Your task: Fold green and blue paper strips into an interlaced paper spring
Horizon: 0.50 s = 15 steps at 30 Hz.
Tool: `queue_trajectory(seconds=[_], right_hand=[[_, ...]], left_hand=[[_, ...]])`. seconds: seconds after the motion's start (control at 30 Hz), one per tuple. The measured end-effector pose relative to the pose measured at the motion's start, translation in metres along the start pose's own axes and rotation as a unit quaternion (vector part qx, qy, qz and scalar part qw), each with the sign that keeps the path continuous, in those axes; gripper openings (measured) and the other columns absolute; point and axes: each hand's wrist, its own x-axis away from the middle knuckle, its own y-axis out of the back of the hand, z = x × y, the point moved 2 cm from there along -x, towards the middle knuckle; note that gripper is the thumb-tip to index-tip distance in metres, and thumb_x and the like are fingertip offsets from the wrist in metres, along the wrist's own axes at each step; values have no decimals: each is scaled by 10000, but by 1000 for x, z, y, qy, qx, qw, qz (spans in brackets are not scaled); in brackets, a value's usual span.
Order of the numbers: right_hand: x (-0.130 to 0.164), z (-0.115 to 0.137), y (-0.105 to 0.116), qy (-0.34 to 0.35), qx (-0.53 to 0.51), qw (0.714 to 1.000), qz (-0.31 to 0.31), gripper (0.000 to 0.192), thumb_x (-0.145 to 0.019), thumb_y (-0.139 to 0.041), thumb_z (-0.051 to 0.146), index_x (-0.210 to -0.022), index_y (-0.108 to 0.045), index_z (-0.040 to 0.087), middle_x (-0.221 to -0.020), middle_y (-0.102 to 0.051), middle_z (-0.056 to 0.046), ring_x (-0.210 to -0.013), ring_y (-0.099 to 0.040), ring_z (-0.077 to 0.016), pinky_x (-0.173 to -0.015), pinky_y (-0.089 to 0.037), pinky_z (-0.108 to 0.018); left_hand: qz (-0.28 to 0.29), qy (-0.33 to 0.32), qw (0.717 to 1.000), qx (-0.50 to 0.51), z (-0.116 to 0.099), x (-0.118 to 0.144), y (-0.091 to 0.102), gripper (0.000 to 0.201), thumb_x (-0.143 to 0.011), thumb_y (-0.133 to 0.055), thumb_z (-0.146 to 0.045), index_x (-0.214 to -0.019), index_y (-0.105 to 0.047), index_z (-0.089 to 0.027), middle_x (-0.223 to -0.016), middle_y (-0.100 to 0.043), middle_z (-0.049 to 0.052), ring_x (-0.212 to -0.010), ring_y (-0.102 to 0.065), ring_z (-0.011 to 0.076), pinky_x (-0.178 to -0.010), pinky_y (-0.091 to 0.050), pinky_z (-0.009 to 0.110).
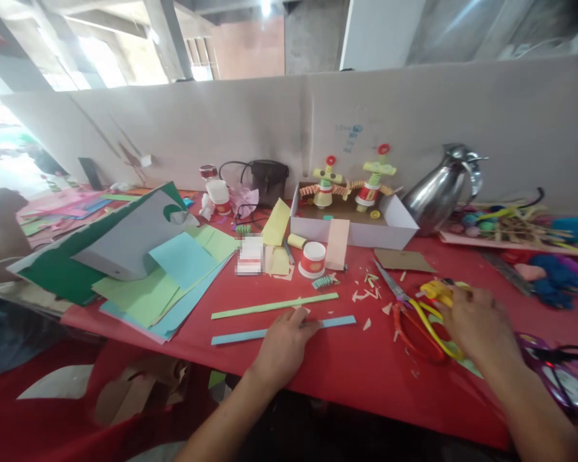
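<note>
My left hand point(286, 343) rests over a blue paper strip point(340, 322) on the red table, thumb and fingers closed on its middle. A green paper strip point(250, 308) lies just beyond it. My right hand point(479, 317) is wrapped round a yellow hot glue gun point(437, 292), its front toward the left. Beside that hand lie red-handled scissors point(399, 314) and a yellow-handled pair point(431, 327). Past my left hand stand a red-and-white paper cup point(313, 260) and a small green coiled paper spring point(324, 282).
Coloured paper sheets point(178, 260) and a green folder point(62, 269) cover the left side. At the back, a white box point(351, 231) holds two paper-cup figures point(324, 189); a steel jug point(438, 186) stands to its right. Paper scraps point(368, 292) lie scattered. A black cable point(566, 353) is at right.
</note>
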Motion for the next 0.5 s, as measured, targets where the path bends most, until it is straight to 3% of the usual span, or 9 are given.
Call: queue_trajectory(seconds=[0.07,0.13,0.2,0.27,0.37,0.5], right_hand=[[7,29,12,54,23,998,-29,305,-900,-512,296,-1120,-638,127,-1073,-629,-272,-972,-619,-410,-745,-496,-508],[21,69,25,150,-92,984,-38,309,-931,-457,269,-1161,-630,156,-1110,-640,-211,-1056,-615,-353,-920,-496,-508],[40,109,31,220,-194,956,14,295,-958,-437,252,-1174,-638,229,-1160,-656,-125,-1087,-630,-278,-942,-524,-437],[58,138,32,261,-230,937,25,318,-967,-437,234,-1217,-634,243,-1214,-662,-98,-1134,-629,-254,-941,-541,-400],[74,154,25,314,-225,923,2,374,-948,-425,153,-1253,-628,227,-1224,-685,-81,-1139,-641,-243,-948,-541,-390],[76,145,13,377,-187,906,-43,463,-851,-405,42,-1185,-674,216,-1152,-732,-68,-1057,-681,-252,-901,-539,-422]], left_hand=[[-6,-9,1000,-6,-1,1,0,382,-904,-465,-73,-1195,-664,-222,-1100,-614,107,-938,-610,241,-814,-558,408],[-8,-6,1000,-9,-2,2,-2,363,-912,-467,-91,-1196,-654,-219,-1100,-618,108,-923,-616,240,-795,-566,409],[-13,0,1000,-8,-3,3,-3,358,-921,-468,-109,-1208,-644,-230,-1100,-622,106,-910,-623,236,-784,-571,403],[-21,2,1000,-2,-3,4,-4,345,-929,-473,-129,-1209,-640,-239,-1106,-626,104,-908,-629,235,-790,-572,400],[-31,6,999,-1,-2,6,-6,331,-917,-494,-123,-1188,-645,-237,-1134,-631,105,-895,-630,237,-779,-575,401],[-49,4,999,-7,-2,8,-11,368,-877,-532,-89,-1200,-630,-237,-1170,-633,111,-907,-626,246,-763,-570,403]])
